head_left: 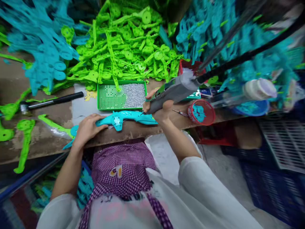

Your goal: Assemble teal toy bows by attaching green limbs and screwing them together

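My left hand (90, 129) grips the left end of a turquoise plastic part (117, 121) lying along the front of the bench. Wrapped around a grey electric screwdriver (175, 91) is my right hand (162, 112). The screwdriver slants down to the left, its tip at the right half of the turquoise part; whether it sits in a screw I cannot tell. Just behind the part, a green tray (98, 97) holds many small silvery screws (135, 95). Left of my left hand lie a lime-green strip (56, 125) and a clear plastic piece.
Lime-green parts (128, 44) are heaped at the back, with turquoise heaps (45, 47) on either side. A hammer (57, 100) lies left. A red basket (211, 113) with small turquoise pieces stands right, near a blue bowl (264, 109). A dark cable (247, 55) trails from the screwdriver.
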The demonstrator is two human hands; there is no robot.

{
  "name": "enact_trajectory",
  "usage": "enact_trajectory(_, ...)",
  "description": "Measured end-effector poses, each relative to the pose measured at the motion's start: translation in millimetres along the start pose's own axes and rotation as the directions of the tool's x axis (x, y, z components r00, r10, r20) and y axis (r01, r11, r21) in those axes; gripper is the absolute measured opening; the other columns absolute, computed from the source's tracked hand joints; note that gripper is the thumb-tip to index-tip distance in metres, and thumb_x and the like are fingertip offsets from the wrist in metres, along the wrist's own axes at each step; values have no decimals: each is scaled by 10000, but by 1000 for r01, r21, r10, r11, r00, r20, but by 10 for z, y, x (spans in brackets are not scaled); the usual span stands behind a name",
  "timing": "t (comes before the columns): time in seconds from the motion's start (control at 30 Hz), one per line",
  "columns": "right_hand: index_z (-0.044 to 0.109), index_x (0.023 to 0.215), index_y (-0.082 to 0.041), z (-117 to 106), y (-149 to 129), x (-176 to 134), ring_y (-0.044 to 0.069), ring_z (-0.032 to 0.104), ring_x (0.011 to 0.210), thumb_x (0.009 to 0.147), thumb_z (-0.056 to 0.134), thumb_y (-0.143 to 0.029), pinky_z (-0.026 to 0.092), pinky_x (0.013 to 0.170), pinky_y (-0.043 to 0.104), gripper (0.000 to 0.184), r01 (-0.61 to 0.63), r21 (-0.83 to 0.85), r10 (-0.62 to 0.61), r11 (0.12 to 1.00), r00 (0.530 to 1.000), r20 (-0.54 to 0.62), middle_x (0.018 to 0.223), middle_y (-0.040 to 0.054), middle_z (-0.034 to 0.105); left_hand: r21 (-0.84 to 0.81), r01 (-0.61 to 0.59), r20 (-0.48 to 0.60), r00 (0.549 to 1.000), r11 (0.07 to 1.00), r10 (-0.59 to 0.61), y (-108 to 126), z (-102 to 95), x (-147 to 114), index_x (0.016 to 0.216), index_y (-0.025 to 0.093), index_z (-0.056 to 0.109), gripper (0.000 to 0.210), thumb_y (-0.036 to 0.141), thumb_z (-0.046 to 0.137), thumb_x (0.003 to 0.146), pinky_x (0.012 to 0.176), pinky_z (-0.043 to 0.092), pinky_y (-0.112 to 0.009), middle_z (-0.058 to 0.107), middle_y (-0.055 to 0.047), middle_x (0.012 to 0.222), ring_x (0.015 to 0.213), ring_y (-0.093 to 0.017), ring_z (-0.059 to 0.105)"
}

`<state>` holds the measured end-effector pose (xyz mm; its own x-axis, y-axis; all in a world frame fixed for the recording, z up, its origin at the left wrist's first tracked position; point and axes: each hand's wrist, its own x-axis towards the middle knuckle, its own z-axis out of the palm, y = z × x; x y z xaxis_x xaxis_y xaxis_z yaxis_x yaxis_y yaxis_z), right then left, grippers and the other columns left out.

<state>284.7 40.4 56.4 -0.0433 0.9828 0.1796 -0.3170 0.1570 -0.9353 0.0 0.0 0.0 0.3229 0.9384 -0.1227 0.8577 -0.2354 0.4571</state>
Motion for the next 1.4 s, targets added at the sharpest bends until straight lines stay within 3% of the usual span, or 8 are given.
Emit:
enact_trajectory(0.47,601,755,-198,27,136,57,91,473,354,529,591,-887,360,343,236,726,-40,5,39,999,998,47,455,-64,502,31,12,-28,1000,999,-11,26,0,-32,1163,225,696,394,429,684,826,920,474,-397,705,-83,1134,1046,-282,640)
enact_trajectory(0.77,481,647,-227,40,211,48,78,424,318,502,573,-907,347,330,221,701,-88,-22,89,996,994,60,402,-85,443,13,44,-32,999,999,-44,24,5,-21,1150,221,712,406,443,705,810,911,480,-391,709,-79,1133,1025,-282,650)
enact_trajectory(0.97,529,677,-218,54,133,17,91,431,341,510,578,-904,351,347,234,708,-63,-46,65,997,996,59,415,-73,440,-14,44,-21,999,999,-44,-11,24,-1,1138,230,721,407,458,707,801,916,477,-393,712,-71,1122,1038,-280,643)
enact_trajectory(1.17,590,745,-239,491,81,410,107,437,352,571,569,-880,353,344,252,665,94,126,-101,988,994,51,442,-66,444,-2,52,-16,999,999,-52,28,5,-14,1142,241,718,396,454,700,809,910,464,-401,714,-65,1111,1036,-281,644)
enact_trajectory(1.3,609,854,-214,811,401,667,107,515,471,659,515,-863,423,438,248,685,31,-15,-29,999,994,109,530,-48,469,-12,62,-1,998,998,-62,55,-16,-27,1152,251,713,391,458,686,821,887,461,-409,713,-66,1118,1031,-281,644)
enact_trajectory(1.4,609,935,-201,870,634,699,110,526,496,700,482,-851,440,454,250,703,7,-45,-1,999,992,124,546,-51,470,-2,42,2,999,999,-42,48,-10,-32,1163,249,706,391,465,663,840,885,456,-415,714,-72,1108,1035,-285,639)
